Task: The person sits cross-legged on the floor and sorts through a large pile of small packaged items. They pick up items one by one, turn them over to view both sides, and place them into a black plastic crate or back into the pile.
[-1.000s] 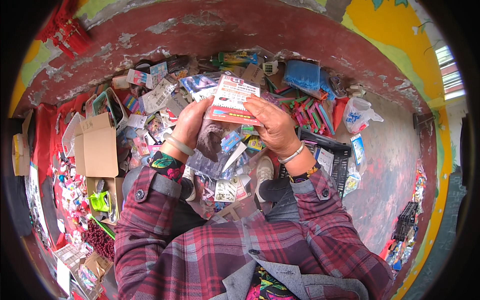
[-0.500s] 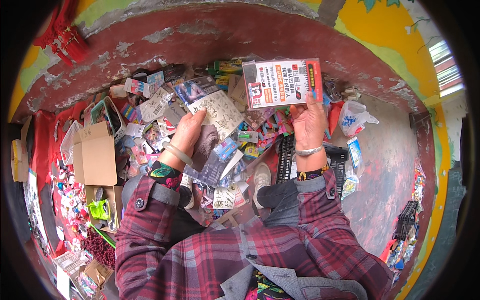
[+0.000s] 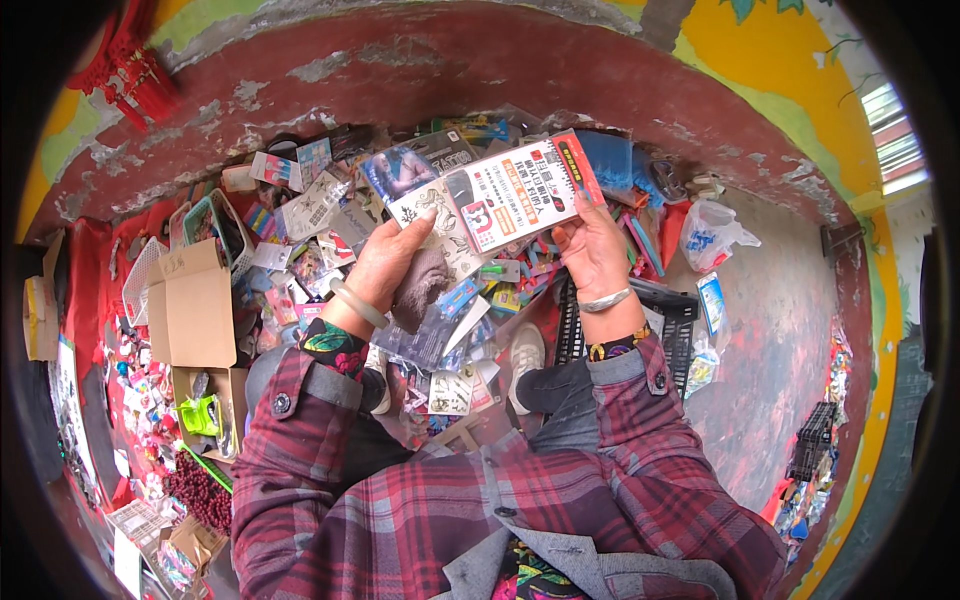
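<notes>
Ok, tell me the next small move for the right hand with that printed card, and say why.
Probably lower the printed card onto the packet stack in the left hand. The right hand holds it by one lower corner, raised above the heap, its near edge already overlapping that stack.

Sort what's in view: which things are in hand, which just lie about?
In hand:
card pack, right hand
clear packet, left hand

Lying about:
cardboard box
black crate
white bag
red tassels
</notes>
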Tool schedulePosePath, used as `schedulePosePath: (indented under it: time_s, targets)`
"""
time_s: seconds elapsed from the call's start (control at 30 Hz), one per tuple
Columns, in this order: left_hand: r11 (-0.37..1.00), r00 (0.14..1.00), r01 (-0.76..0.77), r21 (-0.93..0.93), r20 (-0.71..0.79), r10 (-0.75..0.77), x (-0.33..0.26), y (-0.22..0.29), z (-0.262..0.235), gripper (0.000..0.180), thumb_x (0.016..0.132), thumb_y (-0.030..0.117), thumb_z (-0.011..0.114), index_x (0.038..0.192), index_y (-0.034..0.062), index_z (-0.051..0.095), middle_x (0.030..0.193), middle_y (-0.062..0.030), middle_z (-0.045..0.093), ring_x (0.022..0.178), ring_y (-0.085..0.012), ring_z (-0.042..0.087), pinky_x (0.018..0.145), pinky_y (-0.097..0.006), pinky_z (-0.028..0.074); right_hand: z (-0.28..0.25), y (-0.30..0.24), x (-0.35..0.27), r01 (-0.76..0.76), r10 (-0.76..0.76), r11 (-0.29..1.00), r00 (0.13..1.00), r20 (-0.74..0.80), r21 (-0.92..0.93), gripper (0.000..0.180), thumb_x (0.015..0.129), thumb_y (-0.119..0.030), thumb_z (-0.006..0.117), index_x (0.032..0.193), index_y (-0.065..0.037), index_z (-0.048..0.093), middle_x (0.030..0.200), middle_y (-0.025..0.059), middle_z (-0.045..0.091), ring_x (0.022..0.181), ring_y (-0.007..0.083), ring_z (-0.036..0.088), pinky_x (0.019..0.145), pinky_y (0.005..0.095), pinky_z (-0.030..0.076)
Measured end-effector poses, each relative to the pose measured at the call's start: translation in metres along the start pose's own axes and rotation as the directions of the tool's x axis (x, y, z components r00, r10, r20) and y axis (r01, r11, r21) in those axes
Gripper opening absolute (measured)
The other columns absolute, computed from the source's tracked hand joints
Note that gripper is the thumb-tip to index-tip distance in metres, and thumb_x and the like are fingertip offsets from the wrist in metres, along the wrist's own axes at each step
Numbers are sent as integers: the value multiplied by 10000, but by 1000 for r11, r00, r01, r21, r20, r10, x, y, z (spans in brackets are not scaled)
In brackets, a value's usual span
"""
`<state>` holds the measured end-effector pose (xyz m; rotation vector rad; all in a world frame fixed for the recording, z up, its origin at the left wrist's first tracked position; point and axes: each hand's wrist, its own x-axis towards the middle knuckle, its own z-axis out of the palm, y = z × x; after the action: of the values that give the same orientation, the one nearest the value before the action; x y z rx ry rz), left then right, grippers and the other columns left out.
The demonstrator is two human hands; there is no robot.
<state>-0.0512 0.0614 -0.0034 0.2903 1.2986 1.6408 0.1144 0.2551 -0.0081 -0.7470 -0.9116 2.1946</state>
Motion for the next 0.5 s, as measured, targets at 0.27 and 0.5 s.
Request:
schedulePosePath:
  time_s: [0.27,0.5]
  targets:
    - [999,992,-19,-38,124,24,0,-2,5,356,870,231,570,1115,-24,530,1019,-77,603,871,-134,577,749,-262,470,4,5,-2,-18,20,1000,997,80,-22,225,889,-181,521,1096,-93,524,912,24,621,745,102,600,539,205,490]
    - [994,987,5,-106,161,12,-2,-3,9,333,874,205,559,1118,-21,529,1005,-77,615,824,-134,601,714,-255,485,8,6,-5,-45,43,999,990,137,15,233,889,-163,518,1102,-69,518,923,41,625,735,111,605,540,214,500]
